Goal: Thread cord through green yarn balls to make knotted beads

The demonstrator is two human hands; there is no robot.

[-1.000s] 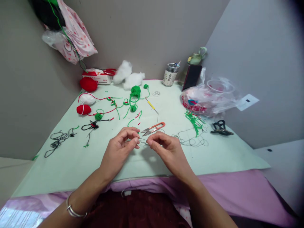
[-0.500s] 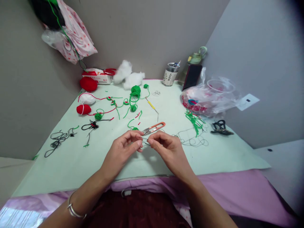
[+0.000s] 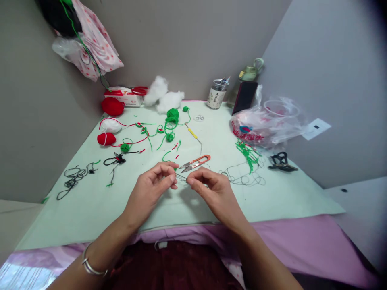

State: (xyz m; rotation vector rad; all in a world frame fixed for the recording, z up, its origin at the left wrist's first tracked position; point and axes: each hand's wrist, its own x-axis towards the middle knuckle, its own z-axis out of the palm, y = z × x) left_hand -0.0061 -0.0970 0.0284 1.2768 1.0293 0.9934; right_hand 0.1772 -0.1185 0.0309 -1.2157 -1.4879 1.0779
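Observation:
Dark thin thread stretches between my two hands above the cloth-covered table. My left hand pinches one end of it between thumb and fingers. The other end is pinched by my right hand, close to the left one. Just beyond the fingertips lie orange-handled thread snips, blades toward my left hand. More dark thread lies in loose loops to the right of my right hand. Whether a needle is among the strands is too small to tell.
Green yarn balls, a yellow crochet hook and red yarn lie beyond my hands. At right are green yarn scraps, a plastic bag and a black clip.
My left hand has moved slightly left, away from my right hand, so a longer stretch of thread shows between them. More of the snips' blades is visible.

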